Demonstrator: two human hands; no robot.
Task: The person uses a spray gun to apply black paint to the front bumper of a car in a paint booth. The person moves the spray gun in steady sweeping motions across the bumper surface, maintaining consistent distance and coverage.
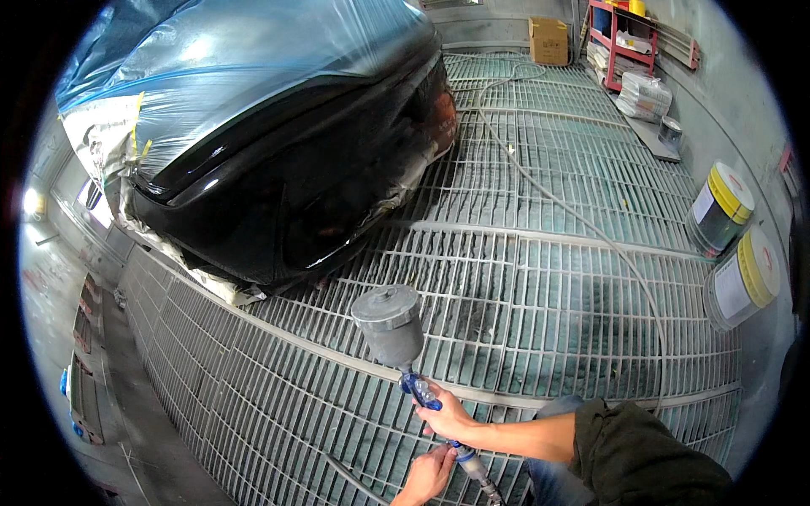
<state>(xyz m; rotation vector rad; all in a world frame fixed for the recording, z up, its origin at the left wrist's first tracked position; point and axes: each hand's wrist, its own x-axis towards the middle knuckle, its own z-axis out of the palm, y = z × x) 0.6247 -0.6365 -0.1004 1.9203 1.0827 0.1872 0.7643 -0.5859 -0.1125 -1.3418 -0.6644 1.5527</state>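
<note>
Steadying the gravity-feed spray gun (408,380), lower centre of the frame, calls for our right hand (449,415) wrapped around it, as here, and a level cup (388,327); our left hand (428,474) curls at the air-inlet fitting (465,456), pinching or not we cannot tell.

No writing can be read, even on the buckets (720,210) with white labels (731,286).
</note>
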